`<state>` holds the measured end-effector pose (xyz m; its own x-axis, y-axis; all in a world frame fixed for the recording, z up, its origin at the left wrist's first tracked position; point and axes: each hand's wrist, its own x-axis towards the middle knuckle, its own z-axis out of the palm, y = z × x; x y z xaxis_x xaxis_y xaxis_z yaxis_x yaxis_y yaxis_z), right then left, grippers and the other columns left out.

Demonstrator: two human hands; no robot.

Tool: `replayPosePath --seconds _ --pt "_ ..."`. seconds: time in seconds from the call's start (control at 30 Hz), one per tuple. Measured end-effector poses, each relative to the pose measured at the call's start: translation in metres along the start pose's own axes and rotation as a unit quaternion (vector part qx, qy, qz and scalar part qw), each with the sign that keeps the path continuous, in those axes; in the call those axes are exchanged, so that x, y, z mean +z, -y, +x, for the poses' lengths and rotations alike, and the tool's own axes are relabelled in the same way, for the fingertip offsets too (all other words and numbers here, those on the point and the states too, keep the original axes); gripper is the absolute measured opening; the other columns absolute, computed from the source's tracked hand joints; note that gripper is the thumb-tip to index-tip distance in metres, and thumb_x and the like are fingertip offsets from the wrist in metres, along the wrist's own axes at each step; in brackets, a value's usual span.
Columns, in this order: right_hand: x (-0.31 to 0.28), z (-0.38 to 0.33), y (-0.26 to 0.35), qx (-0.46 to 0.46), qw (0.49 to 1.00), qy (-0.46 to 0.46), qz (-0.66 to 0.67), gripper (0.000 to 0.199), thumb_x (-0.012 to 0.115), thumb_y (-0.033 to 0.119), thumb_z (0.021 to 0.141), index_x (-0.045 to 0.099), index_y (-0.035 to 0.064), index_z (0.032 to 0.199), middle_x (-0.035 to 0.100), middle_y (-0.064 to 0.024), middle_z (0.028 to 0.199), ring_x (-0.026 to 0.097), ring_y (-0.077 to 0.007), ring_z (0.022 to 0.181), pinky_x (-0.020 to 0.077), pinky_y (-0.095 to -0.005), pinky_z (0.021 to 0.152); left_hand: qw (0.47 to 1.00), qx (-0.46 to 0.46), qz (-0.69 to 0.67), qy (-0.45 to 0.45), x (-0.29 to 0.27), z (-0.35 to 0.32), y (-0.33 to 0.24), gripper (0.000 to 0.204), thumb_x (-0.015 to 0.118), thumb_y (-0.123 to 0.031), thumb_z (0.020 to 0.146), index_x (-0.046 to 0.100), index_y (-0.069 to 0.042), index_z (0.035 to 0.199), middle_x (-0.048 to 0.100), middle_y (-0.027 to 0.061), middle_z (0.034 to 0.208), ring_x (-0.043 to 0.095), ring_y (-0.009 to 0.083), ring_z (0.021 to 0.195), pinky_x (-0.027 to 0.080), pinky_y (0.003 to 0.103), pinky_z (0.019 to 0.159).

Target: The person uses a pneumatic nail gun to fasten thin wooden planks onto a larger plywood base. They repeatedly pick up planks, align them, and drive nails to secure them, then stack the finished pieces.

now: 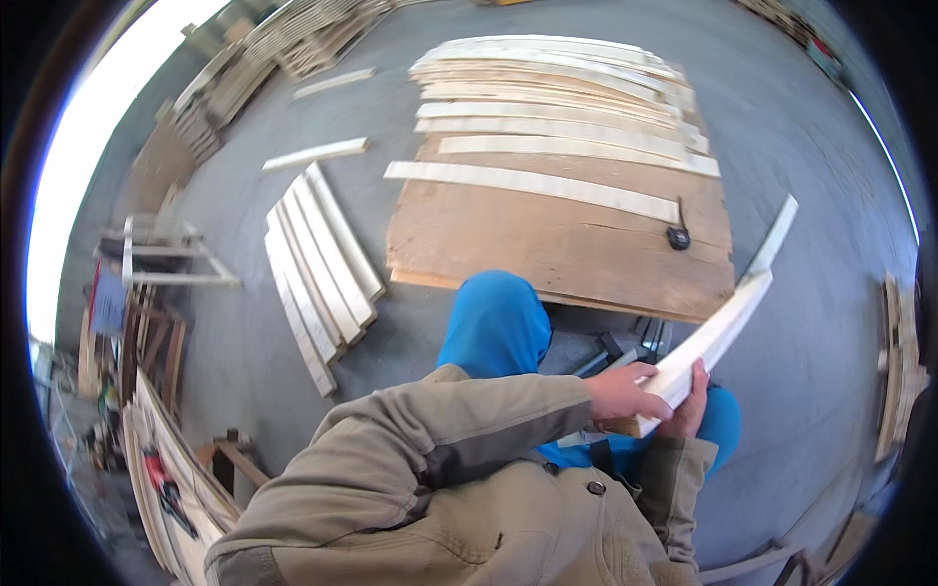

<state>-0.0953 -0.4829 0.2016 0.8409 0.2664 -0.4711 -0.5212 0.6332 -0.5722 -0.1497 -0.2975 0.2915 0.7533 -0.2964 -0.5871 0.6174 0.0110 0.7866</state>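
A pale wooden board (718,332) slants from my lap toward the far right, its near end above my knees. My left hand (621,393) grips the board near that end, fingers over its upper face. On its right edge my right hand (692,405) closes round the same board, thumb up. In front of me a low plywood-topped table (547,239) carries several pale slats (557,127) in rows. One separate slat (528,188) lies nearer me, with a black tape measure (678,237) by its right end.
Several boards (318,264) lie on the floor left of the table, with two loose pieces beyond. Dark tools (625,350) sit under the table's near edge. Pallets (318,39) stand far left, a wooden frame (176,252) left, and more boards (899,366) at the right.
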Motion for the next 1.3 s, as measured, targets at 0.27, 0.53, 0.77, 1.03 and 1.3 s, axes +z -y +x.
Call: replayPosePath --seconds 0.27,0.53,0.77,1.03,1.3 --pt "0.01 -0.014 0.012 0.018 0.997 0.012 -0.073 0.074 0.053 0.062 0.103 0.046 0.006 0.151 0.062 -0.018 0.136 0.065 -0.0314 0.117 0.053 -0.0446 0.103 0.997 -0.006 -0.07 0.007 0.005 -0.029 -0.02 0.113 0.088 -0.026 0.071 0.029 -0.001 0.164 0.053 0.0266 0.146 0.061 0.0354 0.125 0.054 0.043 0.099" --pt "0.071 -0.022 0.011 -0.041 0.989 0.052 -0.134 0.065 0.051 0.054 0.106 0.05 0.0019 0.145 0.064 -0.0181 0.129 0.066 -0.0289 0.113 0.0545 -0.0431 0.098 0.991 0.096 0.006 -0.09 -0.021 -0.056 0.0 0.115 0.092 -0.03 0.068 0.032 0.005 0.16 0.056 0.0277 0.144 0.061 0.0331 0.127 0.05 0.039 0.107" --pt "0.15 -0.017 0.003 -0.15 0.949 0.132 -0.245 0.056 0.056 0.044 0.107 0.054 -0.0028 0.138 0.066 -0.0147 0.122 0.067 -0.0254 0.108 0.0548 -0.0395 0.093 0.984 0.145 -0.079 -0.071 -0.064 -0.095 0.007 0.098 0.094 -0.031 0.064 0.051 0.009 0.143 0.065 0.0228 0.129 0.065 0.0296 0.117 0.052 0.039 0.101" --pt "0.275 -0.017 -0.027 -0.08 0.94 0.231 -0.237 0.048 0.064 0.03 0.101 0.057 -0.0033 0.135 0.066 -0.0107 0.112 0.066 -0.0205 0.099 0.0547 -0.0355 0.087 0.888 0.326 -0.277 -0.171 -0.081 -0.158 0.003 0.08 0.085 -0.013 0.069 0.054 0.011 0.139 0.067 0.0181 0.121 0.066 0.024 0.11 0.053 0.036 0.098" --pt "0.348 -0.017 -0.115 0.02 0.903 0.355 -0.241 0.04 0.071 0.023 0.096 0.063 -0.0041 0.124 0.069 -0.0086 0.101 0.068 -0.0172 0.084 0.0573 -0.0312 0.077 0.82 0.36 -0.334 -0.294 -0.102 -0.216 0.018 0.081 0.081 -0.021 0.072 0.054 0.008 0.142 0.065 0.014 0.126 0.062 0.0219 0.114 0.049 0.035 0.101"
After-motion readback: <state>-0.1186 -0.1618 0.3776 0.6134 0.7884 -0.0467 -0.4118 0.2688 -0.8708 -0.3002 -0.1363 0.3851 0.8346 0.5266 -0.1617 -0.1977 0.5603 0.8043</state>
